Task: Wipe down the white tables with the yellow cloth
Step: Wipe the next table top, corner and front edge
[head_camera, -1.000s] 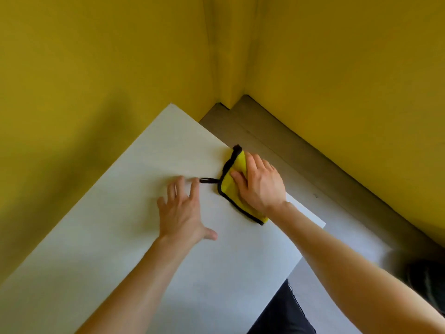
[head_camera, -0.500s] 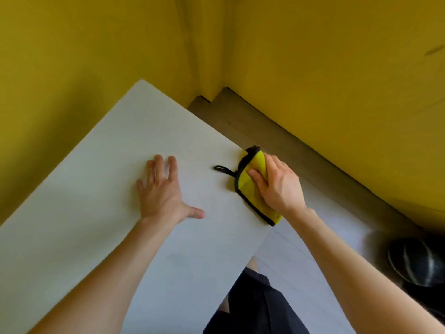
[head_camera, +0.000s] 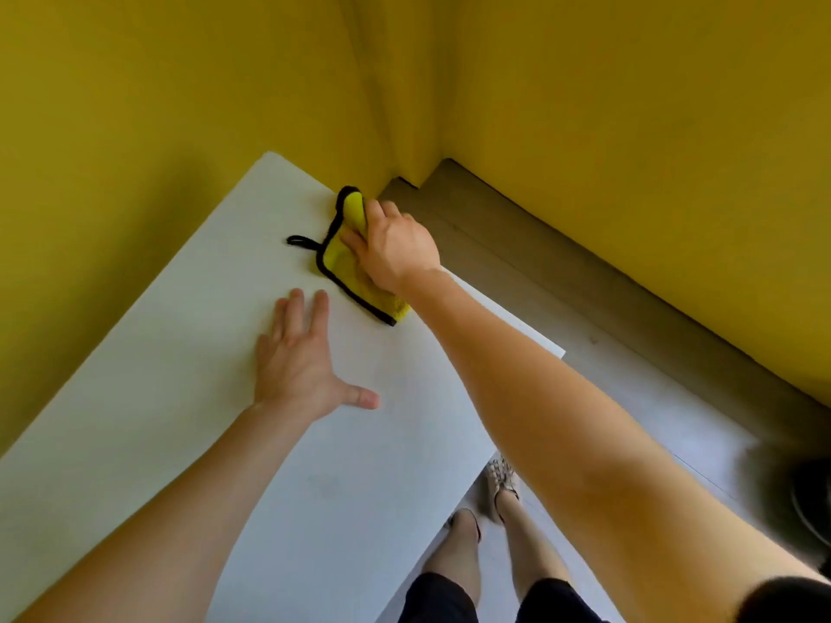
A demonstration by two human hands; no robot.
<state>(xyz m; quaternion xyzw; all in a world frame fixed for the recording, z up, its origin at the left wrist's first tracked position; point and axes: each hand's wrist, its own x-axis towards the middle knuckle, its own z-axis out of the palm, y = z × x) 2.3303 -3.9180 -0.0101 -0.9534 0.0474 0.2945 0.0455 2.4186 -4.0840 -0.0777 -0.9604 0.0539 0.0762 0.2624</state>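
Observation:
The yellow cloth [head_camera: 346,258], edged in black with a black loop at its left, lies folded on the white table [head_camera: 180,353] near the table's far right edge. My right hand [head_camera: 393,247] presses down on the cloth and covers its right part, fingers pointing toward the wall corner. My left hand [head_camera: 299,359] rests flat on the tabletop just in front of the cloth, fingers spread, holding nothing.
Yellow walls [head_camera: 135,105] meet in a corner behind the table, which stands against the left wall. A brown baseboard strip [head_camera: 584,281] and pale floor [head_camera: 652,397] run along the right. My legs and shoes [head_camera: 499,483] stand below the table's near edge. A dark object [head_camera: 809,501] sits far right.
My right hand has slid the cloth along the table's right edge toward the far corner by the wall. My left hand stays flat on the table.

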